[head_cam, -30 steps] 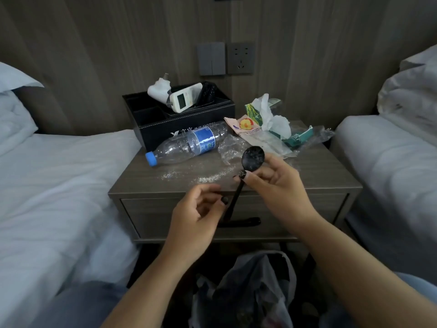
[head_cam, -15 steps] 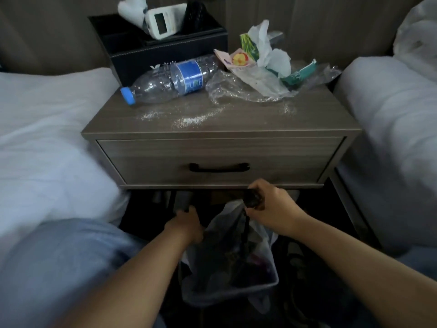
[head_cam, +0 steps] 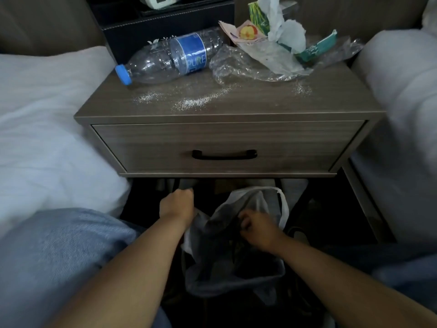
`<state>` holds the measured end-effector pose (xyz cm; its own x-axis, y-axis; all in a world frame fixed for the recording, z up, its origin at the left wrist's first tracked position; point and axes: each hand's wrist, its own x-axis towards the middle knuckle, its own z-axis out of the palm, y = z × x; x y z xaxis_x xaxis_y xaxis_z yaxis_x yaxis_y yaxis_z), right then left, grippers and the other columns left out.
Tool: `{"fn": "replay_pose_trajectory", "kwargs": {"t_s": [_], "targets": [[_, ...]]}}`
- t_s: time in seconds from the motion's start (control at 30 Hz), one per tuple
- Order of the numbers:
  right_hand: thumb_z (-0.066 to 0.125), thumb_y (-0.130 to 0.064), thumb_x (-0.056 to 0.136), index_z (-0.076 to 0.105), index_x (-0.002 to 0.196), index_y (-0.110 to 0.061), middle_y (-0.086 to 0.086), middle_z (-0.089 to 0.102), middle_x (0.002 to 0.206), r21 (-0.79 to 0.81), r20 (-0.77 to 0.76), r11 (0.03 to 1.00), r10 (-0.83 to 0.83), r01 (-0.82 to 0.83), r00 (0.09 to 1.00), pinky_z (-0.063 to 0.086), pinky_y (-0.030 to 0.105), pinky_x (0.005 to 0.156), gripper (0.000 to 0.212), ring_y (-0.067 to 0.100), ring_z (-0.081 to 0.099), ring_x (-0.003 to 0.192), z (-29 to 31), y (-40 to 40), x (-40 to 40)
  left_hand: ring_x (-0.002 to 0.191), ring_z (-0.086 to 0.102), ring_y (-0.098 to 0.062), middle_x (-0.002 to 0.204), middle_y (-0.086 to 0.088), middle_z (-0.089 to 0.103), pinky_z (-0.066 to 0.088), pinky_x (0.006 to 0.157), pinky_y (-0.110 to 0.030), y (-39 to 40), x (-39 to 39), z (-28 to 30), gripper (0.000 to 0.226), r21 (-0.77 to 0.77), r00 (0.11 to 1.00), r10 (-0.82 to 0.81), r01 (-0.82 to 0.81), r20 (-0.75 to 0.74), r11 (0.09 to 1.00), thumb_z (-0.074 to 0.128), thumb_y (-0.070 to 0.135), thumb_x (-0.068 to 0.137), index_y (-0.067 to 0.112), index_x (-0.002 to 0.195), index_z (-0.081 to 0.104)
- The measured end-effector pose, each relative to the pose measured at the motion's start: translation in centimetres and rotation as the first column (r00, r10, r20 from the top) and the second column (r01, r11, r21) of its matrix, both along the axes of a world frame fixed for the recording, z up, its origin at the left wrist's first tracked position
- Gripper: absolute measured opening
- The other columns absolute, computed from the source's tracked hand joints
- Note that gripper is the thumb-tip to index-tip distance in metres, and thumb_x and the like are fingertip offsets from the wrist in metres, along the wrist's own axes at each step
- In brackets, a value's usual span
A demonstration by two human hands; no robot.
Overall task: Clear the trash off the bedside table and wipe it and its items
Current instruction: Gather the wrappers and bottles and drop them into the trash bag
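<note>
Nearest us, our left hand [head_cam: 176, 205] grips the rim of the trash bag [head_cam: 238, 263]; our right hand [head_cam: 259, 230] is curled inside its mouth, grasp unclear. Farther, the bottle [head_cam: 170, 59] and wrappers [head_cam: 267, 53] lie at the tabletop [head_cam: 236, 100] rear; its crumb-strewn front edge carries nothing else.

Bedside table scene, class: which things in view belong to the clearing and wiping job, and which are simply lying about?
Part of the job:
- bedside table
- empty bottle
- crumpled clear plastic
- wrappers and tissue
- white crumbs
- black organiser box
- trash bag
- left hand
- right hand

Just there:
- white bedding
- drawer handle
</note>
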<state>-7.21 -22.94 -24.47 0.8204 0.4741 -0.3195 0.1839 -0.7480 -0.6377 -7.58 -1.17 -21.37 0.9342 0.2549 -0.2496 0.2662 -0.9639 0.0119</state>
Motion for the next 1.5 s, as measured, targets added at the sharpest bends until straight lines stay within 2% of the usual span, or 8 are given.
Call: {"fn": "replay_pose_trajectory", "kwargs": {"t_s": [0.13,0.27,0.43,0.63,1.07,1.23,1.33,1.5], "targets": [[0.056,0.003,0.083,0.066,0.106,-0.002,0.016,0.068,0.102,0.116,0.360,0.988,-0.140,0.104,0.922,0.047,0.030,0.087,0.025,0.028,0.063,0.097,2.2,-0.8,1.5,0.117,0.052,-0.032,0.127,-0.012,0.050,0.046,0.078,-0.038,-1.4,0.3,0.3,0.044,-0.159,0.992,0.080,-0.064,0.096,0.985,0.063,0.028,0.084,0.014,0.122,0.047],[0.062,-0.002,0.083,0.063,0.116,-0.005,0.015,0.060,0.114,0.136,0.495,0.952,-0.304,0.274,0.814,0.049,0.040,0.087,0.032,0.032,0.053,0.108,3.4,-2.0,2.5,0.129,0.035,-0.031,0.137,-0.008,0.037,0.039,0.094,-0.044,-2.0,0.4,-0.4,0.064,-0.115,0.983,-0.107,0.090,-0.150,0.989,0.064,0.054,0.074,0.026,0.130,0.049],[0.061,-0.019,0.089,0.042,0.140,-0.013,0.013,0.042,0.136,-0.128,0.215,0.957,-0.228,0.259,0.950,0.046,0.036,0.095,0.055,0.031,0.047,0.122,1.3,-2.3,2.3,0.133,0.024,-0.030,0.149,-0.007,0.030,0.029,0.103,-0.049,-1.1,-0.4,-2.4,0.038,0.082,0.966,-0.165,0.184,-0.199,0.979,0.054,0.044,0.090,0.031,0.125,0.061],[0.058,-0.009,0.088,0.055,0.124,-0.003,0.017,0.066,0.113,-0.070,0.136,0.957,-0.269,0.281,0.953,0.042,0.019,0.072,0.037,0.029,0.064,0.101,0.9,-2.8,1.6,0.113,0.056,-0.033,0.129,-0.009,0.050,0.042,0.090,-0.039,-0.8,0.7,-2.0,0.022,-0.155,0.996,-0.068,0.076,0.060,0.985,0.045,0.021,0.096,0.015,0.111,0.060],[0.051,-0.035,0.092,0.058,0.121,-0.010,0.010,0.060,0.125,-0.388,-0.004,0.918,0.086,-0.081,0.996,0.049,0.030,0.089,0.038,0.025,0.057,0.113,9.9,-2.6,3.0,0.101,0.063,-0.018,0.108,0.005,0.067,0.054,0.083,-0.037,-4.3,0.4,6.3,0.019,-0.352,0.966,-0.076,0.163,0.248,0.922,0.058,0.033,0.090,0.030,0.108,0.064],[0.060,-0.029,0.088,0.067,0.102,-0.028,-0.009,0.068,0.098,-0.004,0.220,0.999,-0.041,0.043,0.975,0.048,0.022,0.081,0.016,0.011,0.064,0.096,19.8,-4.5,4.7,0.071,0.064,0.005,0.077,0.021,0.069,0.052,0.067,-0.018,-5.7,-1.0,14.2,0.016,-0.567,0.846,0.049,0.311,0.531,0.763,0.065,0.021,0.084,0.034,0.092,0.068],[0.062,-0.021,0.089,0.065,0.102,-0.033,-0.011,0.069,0.092,0.371,0.273,0.921,-0.230,0.119,0.934,0.054,0.022,0.077,0.018,0.005,0.067,0.085,22.8,-4.8,4.9,0.070,0.064,0.007,0.078,0.024,0.070,0.042,0.062,-0.003,-5.7,0.4,18.8,0.019,-0.606,0.795,0.092,0.375,0.599,0.702,0.065,0.017,0.086,0.034,0.094,0.068],[0.059,-0.015,0.089,0.066,0.102,-0.028,-0.011,0.067,0.078,0.542,0.410,0.810,-0.488,0.224,0.771,0.044,0.004,0.055,0.020,-0.004,0.060,0.069,24.5,-5.2,6.3,0.066,0.061,0.006,0.078,0.016,0.069,0.040,0.055,-0.005,-7.8,7.5,24.3,0.018,-0.522,0.721,0.064,0.434,0.690,0.734,0.061,0.014,0.085,0.028,0.093,0.067]]}}
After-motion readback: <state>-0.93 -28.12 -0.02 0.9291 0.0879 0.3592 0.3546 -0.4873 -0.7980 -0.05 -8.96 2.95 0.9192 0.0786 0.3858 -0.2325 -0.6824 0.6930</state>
